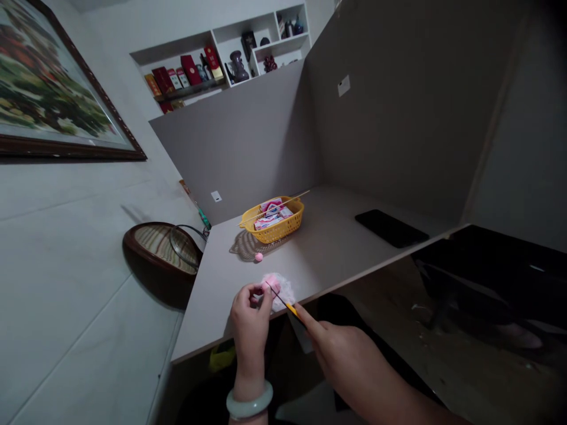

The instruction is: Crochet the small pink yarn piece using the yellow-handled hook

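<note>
My left hand (pixel 250 316) pinches a small pink ball (pixel 268 287) against a tuft of white-pink fluff (pixel 283 290) near the front edge of the grey desk (pixel 328 248). A pale green bangle sits on that wrist. My right hand (pixel 341 348) grips a thin tool with a yellow handle (pixel 290 307), its dark tip pointing into the pink ball. A second small pink ball (pixel 258 257) lies on the desk just behind.
A yellow basket (pixel 290 226) with pink and white packets and a long stick stands further back. A black phone (pixel 390 228) lies at the right. Grey partitions wall the desk. A brown round tray (pixel 159 251) sits left of it.
</note>
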Motion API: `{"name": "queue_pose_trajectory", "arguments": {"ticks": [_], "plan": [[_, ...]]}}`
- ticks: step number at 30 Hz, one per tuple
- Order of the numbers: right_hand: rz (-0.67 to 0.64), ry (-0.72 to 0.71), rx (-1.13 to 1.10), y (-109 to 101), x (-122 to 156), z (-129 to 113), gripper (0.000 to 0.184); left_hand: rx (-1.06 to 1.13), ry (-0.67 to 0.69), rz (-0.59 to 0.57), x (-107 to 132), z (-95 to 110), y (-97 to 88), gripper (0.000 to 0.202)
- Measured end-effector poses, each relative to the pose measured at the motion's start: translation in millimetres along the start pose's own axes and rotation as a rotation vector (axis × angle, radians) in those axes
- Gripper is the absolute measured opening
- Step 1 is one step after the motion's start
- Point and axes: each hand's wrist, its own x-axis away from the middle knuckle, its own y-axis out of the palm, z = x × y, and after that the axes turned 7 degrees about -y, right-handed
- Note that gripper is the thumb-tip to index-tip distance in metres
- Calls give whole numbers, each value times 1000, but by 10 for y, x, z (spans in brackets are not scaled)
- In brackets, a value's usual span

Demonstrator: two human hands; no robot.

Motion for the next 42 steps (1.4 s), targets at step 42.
{"name": "queue_pose_trajectory", "arguments": {"ticks": [42], "plan": [[17,38,108,74,-183,-104,63,-61,24,-70,9,10,-90,28]]}}
